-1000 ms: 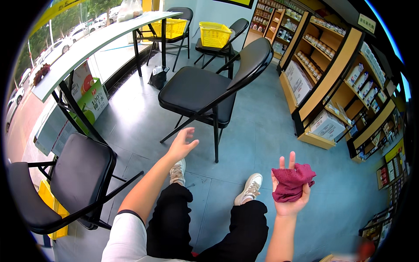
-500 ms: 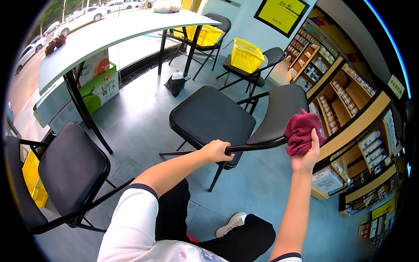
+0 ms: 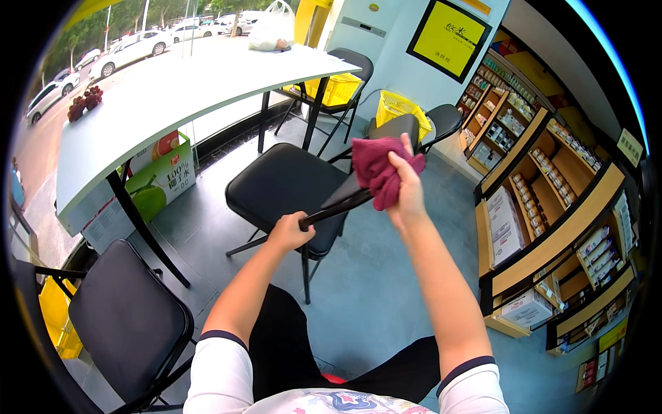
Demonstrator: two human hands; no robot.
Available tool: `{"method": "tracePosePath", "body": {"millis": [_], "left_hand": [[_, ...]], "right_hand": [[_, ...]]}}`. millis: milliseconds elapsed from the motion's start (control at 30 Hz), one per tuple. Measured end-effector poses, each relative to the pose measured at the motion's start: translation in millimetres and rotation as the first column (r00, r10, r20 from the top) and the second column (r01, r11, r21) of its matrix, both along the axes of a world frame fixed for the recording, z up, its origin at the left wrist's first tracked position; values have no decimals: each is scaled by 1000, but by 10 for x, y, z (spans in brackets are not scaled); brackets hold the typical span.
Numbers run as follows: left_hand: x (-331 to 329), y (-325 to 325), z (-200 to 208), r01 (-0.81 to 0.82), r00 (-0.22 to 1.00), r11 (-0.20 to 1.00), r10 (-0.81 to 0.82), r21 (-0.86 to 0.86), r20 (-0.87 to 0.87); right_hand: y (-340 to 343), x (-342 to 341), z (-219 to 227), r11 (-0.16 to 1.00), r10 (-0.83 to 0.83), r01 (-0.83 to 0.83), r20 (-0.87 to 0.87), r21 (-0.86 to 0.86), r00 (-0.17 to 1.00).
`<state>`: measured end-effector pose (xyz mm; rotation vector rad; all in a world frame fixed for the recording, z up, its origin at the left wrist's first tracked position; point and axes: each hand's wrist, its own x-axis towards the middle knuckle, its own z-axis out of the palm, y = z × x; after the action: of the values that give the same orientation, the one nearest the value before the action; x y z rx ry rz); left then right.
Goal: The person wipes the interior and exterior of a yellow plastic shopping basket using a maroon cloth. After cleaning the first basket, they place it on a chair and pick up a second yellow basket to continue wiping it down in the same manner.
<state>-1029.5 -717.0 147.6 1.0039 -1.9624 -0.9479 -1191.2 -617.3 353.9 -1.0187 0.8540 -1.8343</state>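
In front of me stands a black folding chair (image 3: pixel 276 188) with a padded seat and a curved backrest. My left hand (image 3: pixel 289 232) is wrapped around the near end of its backrest frame. A crumpled maroon cloth (image 3: pixel 378 169) is in my right hand (image 3: pixel 407 190), pressed against the far part of the backrest. The cloth and hand hide some of the backrest's edge. My right thumb points upward, and the other fingers are partly hidden by the cloth.
A white table (image 3: pixel 186 86) stands at the left, bearing a plastic bag (image 3: pixel 272 29). Another black chair (image 3: pixel 131 317) is at lower left. Yellow baskets (image 3: pixel 396 109) rest on chairs farther back. Wooden shelves (image 3: pixel 545 200) with goods line the right, and a green carton (image 3: pixel 165 179) sits under the table.
The chair has shifted left and turned, its backrest now angled away from me. Both my hands moved left with it, the right one with the maroon cloth. My view has shifted too.
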Motion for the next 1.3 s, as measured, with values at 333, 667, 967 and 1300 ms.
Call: {"method": "tracePosePath", "body": {"millis": [333, 667, 967, 1300], "left_hand": [[1212, -1039, -263, -596, 770, 770, 628, -228, 110], [1285, -76, -1004, -25, 968, 982, -23, 187, 250], [1196, 631, -42, -176, 973, 979, 189, -103, 132], [98, 200, 1846, -97, 864, 410, 487, -907, 128]], "right_hand": [[935, -28, -144, 969, 228, -220, -62, 112, 972], [3995, -767, -737, 935, -355, 350, 211, 62, 911], [4550, -586, -513, 865, -492, 498, 313, 65, 812], [4237, -605, -691, 875, -481, 455, 398, 164, 781]]}}
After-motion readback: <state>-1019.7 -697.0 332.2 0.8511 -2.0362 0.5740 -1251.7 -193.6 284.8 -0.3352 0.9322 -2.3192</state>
